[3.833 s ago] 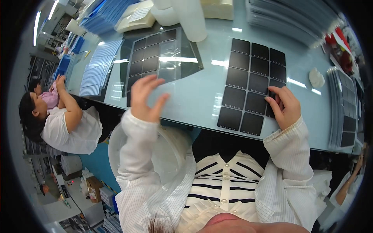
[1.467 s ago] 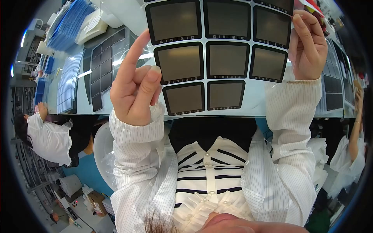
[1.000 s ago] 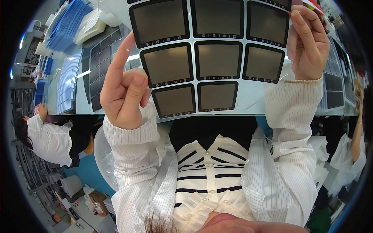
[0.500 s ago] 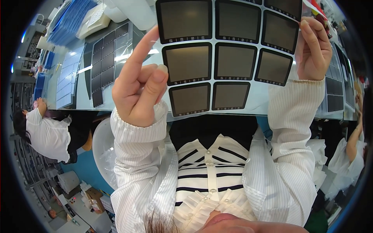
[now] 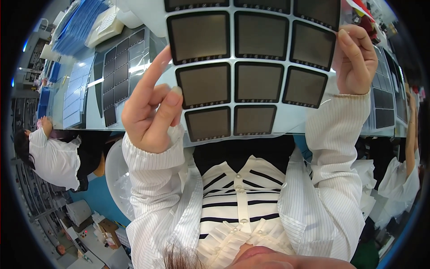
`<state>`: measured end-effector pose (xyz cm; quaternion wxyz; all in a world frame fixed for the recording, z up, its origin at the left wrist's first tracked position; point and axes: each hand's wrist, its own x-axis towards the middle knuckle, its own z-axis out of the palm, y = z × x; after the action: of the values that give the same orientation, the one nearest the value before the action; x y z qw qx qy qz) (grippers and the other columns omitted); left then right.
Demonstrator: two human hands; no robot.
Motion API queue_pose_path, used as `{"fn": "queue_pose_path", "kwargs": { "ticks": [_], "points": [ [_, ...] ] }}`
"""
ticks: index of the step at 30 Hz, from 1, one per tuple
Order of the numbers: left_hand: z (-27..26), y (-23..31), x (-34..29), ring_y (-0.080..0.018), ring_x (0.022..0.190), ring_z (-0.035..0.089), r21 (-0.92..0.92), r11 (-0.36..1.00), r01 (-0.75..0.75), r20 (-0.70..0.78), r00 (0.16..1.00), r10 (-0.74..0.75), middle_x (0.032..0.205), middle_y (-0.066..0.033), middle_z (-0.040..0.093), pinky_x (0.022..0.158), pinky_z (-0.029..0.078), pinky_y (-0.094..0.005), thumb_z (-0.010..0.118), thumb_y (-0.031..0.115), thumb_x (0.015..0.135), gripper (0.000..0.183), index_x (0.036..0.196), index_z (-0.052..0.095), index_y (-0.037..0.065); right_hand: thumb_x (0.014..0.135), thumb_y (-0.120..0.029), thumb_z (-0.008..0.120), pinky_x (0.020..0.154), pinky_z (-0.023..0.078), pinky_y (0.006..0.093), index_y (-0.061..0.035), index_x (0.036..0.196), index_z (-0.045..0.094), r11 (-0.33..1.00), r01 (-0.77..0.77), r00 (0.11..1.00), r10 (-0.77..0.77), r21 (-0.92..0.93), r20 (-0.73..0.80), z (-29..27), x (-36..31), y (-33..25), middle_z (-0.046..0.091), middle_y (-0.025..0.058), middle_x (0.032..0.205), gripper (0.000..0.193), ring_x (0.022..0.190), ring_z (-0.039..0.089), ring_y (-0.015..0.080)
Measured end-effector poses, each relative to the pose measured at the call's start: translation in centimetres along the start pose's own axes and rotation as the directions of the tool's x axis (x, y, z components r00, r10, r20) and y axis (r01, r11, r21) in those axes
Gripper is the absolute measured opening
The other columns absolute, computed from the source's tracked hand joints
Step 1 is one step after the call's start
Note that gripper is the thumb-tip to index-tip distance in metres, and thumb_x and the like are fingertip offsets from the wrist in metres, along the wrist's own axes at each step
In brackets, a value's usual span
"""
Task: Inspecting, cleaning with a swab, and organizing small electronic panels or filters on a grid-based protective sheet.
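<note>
L hand (image 5: 150,110) & R hand (image 5: 358,62) fingers pinching opp. edges of dark-panelled sheet (image 5: 258,81); best keep grip light, edges only, w/o bending it

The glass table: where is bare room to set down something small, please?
A narrow patch of the table looks bare between the striped sheets and flat dark sheet. Glass also shows between the held sheet and right sleeve, though clear film may cover it. The far left is crowded: blue stack, cream block.

Bright light leaves white glare on the tabletop (image 5: 93,114) and faint sheen on the dark panels (image 5: 204,85). Fisheye distortion bends the edges.
</note>
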<state>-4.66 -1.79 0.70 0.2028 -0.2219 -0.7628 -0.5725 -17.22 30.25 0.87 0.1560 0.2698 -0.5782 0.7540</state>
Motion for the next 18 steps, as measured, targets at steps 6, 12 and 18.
{"fn": "queue_pose_path", "kwargs": {
  "ticks": [6,12,18],
  "points": [
    [-1.4,0.3,-2.4,-0.0018,0.043,0.038,0.013,0.996,0.088,-0.034,0.996,-0.088,0.064,-0.0030,0.057,0.040,0.029,-0.0136,0.049,0.003,0.087,0.052,0.134,0.030,-0.008,0.083,-0.004,0.057,0.040,0.030,0.0182,0.0004,0.088,0.058,0.996,-0.002,0.989,0.015,-0.089,0.146,2.3,-0.9,-0.4,0.058,0.0039,0.068,0.006,0.041,0.044,0.0065],
    [-1.8,0.4,-3.9,-0.0033,0.043,0.040,0.011,0.992,0.122,-0.084,0.989,-0.121,0.057,-0.0018,0.052,0.041,0.033,-0.0159,0.048,0.000,0.087,0.046,0.130,0.036,-0.010,0.078,-0.001,0.066,0.040,0.039,0.0190,0.0013,0.084,0.061,0.996,-0.077,0.985,0.083,-0.042,0.153,4.1,-2.1,-1.0,0.063,0.0074,0.068,0.009,0.044,0.053,0.0091],
    [-2.9,0.7,-5.0,-0.0036,0.043,0.044,0.027,0.988,0.150,-0.088,0.985,-0.147,0.067,-0.0063,0.060,0.041,0.034,-0.0154,0.050,0.001,0.087,0.046,0.130,0.038,-0.008,0.077,0.006,0.064,0.038,0.040,0.0185,0.0039,0.084,0.059,0.991,-0.129,0.981,0.125,0.018,0.151,4.8,-3.0,-1.2,0.063,0.0093,0.067,0.009,0.044,0.055,0.0095]
  ]
}}
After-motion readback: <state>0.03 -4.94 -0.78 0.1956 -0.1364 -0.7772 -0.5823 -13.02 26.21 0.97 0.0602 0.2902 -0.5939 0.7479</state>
